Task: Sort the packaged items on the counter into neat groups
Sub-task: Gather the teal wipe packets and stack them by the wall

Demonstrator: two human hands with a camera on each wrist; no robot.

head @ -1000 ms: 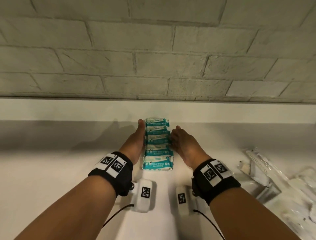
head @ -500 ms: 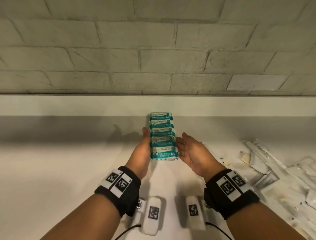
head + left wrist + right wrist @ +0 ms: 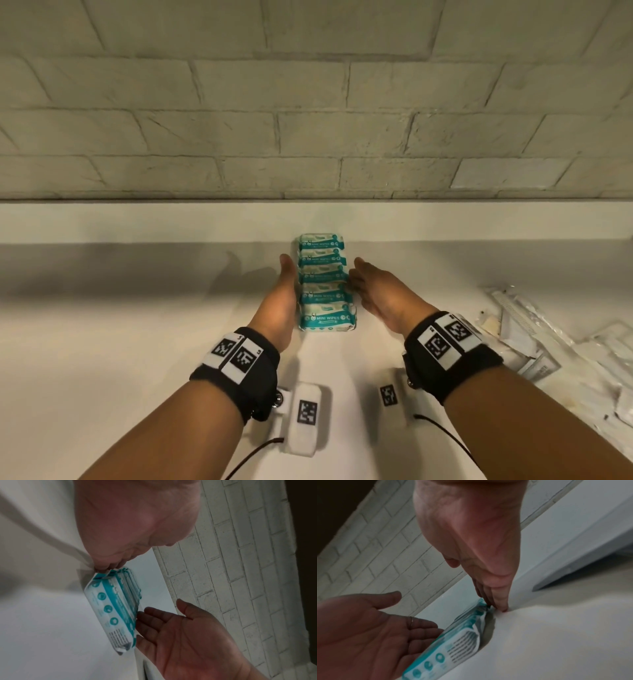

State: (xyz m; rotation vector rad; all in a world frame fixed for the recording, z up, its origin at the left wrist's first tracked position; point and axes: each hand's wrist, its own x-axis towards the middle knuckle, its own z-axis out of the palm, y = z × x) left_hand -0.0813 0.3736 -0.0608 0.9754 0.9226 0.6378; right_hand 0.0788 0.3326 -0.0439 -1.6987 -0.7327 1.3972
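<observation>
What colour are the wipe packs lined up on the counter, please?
Teal and white wipe packs, clearest in the head view.

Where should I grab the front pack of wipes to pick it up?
Probably by its two short ends, coming down from above with thumb on one end and fingers on the other. The front pack of wipes stands on edge, its back pressed against the row of packs, so only the ends and top are free. The left hand and right hand already flank the row.

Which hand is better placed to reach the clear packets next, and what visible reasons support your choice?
Probably the right hand. The clear packets lie on the counter on its side, while the left hand lies beyond the row of mini wipes packs. Both hands are flat beside that row.
</observation>
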